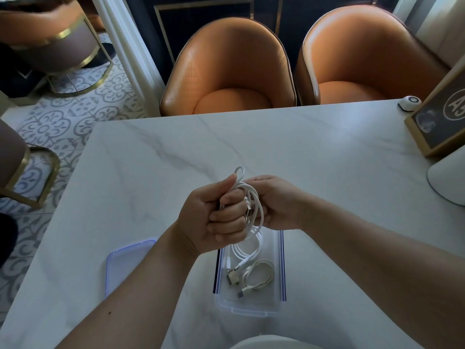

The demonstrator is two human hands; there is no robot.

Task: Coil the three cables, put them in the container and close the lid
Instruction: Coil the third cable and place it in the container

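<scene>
My left hand (216, 215) and my right hand (276, 202) meet above the table, both closed around a white cable (256, 205) wound in loops, with one loop poking up past my left thumb. Just below them a clear plastic container (251, 304) stands open on the marble table. Inside it lie a coiled white cable (247, 250) and a coiled beige cable (259, 274) with a USB plug. The container's clear lid (120, 263), edged in blue, lies flat to the left, partly under my left forearm.
The white marble table (176, 147) ends at the left and far edges. Two orange chairs (226, 71) stand behind it. A framed sign (442, 117), a small white round device (409, 103) and a white rounded object (448, 177) sit at the right.
</scene>
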